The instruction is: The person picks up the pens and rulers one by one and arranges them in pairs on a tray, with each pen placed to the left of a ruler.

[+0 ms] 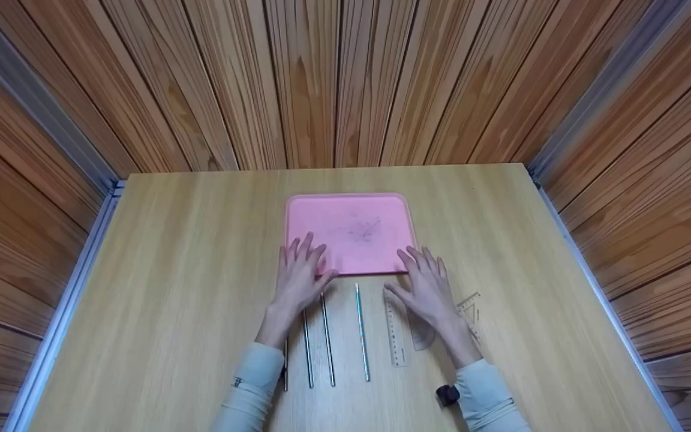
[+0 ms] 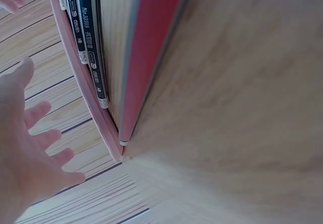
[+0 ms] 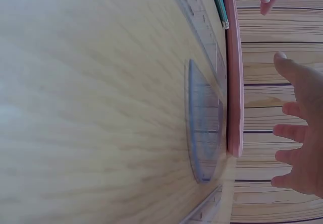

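A pink rectangular tray lies flat on the table, with faint grey marks on its surface. My left hand is over its near left corner, fingers spread; my right hand is at the near right corner, likewise spread. Neither hand holds anything, and whether fingertips touch the tray is unclear. Nearer than the tray lie several pencils: a teal one, two black ones and a red one, partly under the left forearm. A clear ruler and a protractor lie by the right hand.
A clear set square lies right of the right wrist, partly covered by it. The wood-grain table is bordered by metal rails and plank-patterned walls at the back and sides. A small black device sits at the right cuff.
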`<state>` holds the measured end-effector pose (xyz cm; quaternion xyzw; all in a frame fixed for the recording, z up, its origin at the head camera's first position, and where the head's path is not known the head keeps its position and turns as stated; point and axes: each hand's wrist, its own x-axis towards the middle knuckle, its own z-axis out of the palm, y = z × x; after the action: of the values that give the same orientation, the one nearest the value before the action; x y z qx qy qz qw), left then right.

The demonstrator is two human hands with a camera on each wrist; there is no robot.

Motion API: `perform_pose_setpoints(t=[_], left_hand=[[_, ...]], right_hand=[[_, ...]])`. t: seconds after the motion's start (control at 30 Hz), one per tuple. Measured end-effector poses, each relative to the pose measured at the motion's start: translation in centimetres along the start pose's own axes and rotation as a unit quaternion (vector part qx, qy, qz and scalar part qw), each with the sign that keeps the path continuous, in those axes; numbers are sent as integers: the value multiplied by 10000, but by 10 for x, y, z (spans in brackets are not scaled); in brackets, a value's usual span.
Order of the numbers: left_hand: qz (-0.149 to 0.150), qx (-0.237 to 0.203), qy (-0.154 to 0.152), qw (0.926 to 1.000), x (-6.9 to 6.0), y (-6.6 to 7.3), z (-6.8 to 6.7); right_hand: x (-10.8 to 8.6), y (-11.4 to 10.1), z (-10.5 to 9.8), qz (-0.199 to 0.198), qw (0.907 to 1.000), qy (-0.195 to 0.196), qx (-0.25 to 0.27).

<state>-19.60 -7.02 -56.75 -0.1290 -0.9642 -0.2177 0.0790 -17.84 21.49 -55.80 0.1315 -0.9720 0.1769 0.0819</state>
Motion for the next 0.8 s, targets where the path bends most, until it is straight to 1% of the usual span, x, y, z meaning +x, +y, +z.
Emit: perform_pose_setpoints(t=[0.1,0.3,0.47,0.57,0.7,0.8], left_hand=[[-37,-39,-12,10000,0,-1,-1],[-223,-215,-188,9993,0,-4,-3],[-322,-607,-165,9975,-1,-8,-2],[-372,-761,-141,9963,-1,-10,-2],[-465,-776,-71,9959,0,-13,-3],[-561,-801,-76,9952,2,-16,-5]], right_hand=[[-1,-1,1,-52,10000,24,16],[-2,-5,2,-229,9996,64,128],[-2,-7,4,-260,9991,70,340],[-3,-7,6,-246,9988,107,417],[-3,-9,6,-283,9987,131,409],[-3,-11,5,-314,9985,156,425]])
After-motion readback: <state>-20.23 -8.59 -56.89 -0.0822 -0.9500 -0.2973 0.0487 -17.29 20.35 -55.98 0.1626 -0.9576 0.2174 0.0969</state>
